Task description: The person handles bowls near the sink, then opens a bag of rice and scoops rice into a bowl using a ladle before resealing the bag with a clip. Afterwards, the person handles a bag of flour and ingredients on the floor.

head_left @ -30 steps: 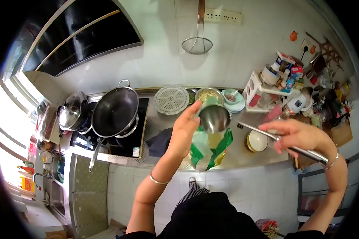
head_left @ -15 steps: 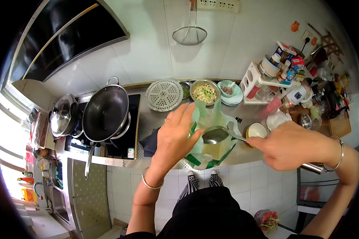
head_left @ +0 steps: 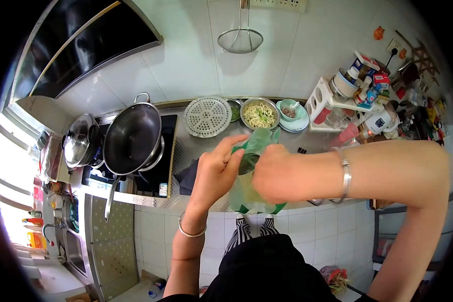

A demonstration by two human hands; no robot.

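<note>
A green and white plastic bag [head_left: 239, 194] stands at the counter's front edge, its mouth open and a pale content inside. My left hand [head_left: 217, 173] is closed at the left side of the bag's mouth, with the bag's edge by its thumb and index finger. Over the right side of the bag, my right hand [head_left: 277, 173] is closed in a fist round the metal ladle. The ladle's bowl [head_left: 248, 164] is down in the bag's mouth between my hands; its handle is hidden by my right hand and forearm.
A black wok [head_left: 133, 138] and a lidded pot [head_left: 79, 143] sit on the stove at left. Behind the bag are a perforated steel plate [head_left: 207, 117], a bowl of noodle-like strips [head_left: 259, 115] and a small green bowl [head_left: 290, 109]. A crowded white rack [head_left: 319, 108] stands at right.
My right hand has moved left over the bag, and the ladle's bowl has gone from above the bag into its mouth. My left hand's fingers, earlier spread, have closed at the bag's edge.
</note>
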